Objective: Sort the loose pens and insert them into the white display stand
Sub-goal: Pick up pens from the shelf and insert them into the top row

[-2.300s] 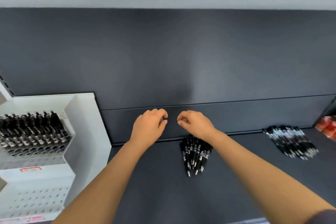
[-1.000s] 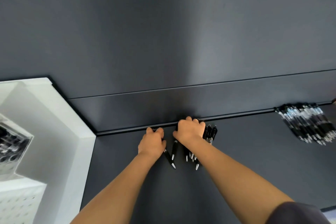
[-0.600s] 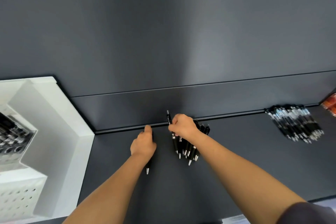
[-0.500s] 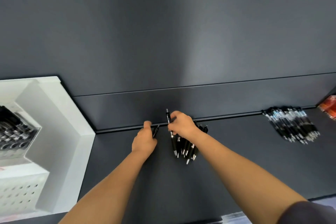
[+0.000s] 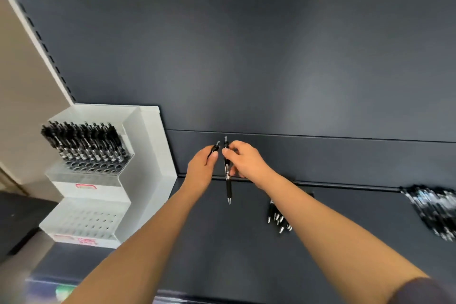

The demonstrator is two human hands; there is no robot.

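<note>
My right hand (image 5: 244, 160) pinches a black pen (image 5: 228, 180) near its top, and the pen hangs upright with its tip down above the dark shelf. My left hand (image 5: 202, 168) holds a second black pen (image 5: 215, 148), of which only the top end shows above the fingers. Both hands are raised close together in front of the shelf's back panel. A small pile of loose black pens (image 5: 277, 215) lies on the shelf under my right forearm. The white display stand (image 5: 138, 180) stands at the left, its upper tier filled with a row of black pens (image 5: 84, 142).
A second, larger heap of black pens (image 5: 434, 210) lies at the right end of the dark shelf (image 5: 246, 242). The stand's lower tier (image 5: 86, 223) shows rows of holes without pens. A slotted shelf upright (image 5: 37, 39) runs up the left side.
Both hands have risen off the pen pile, each with a pen in it. The view has swung left and up, so the display stand is fully visible.
</note>
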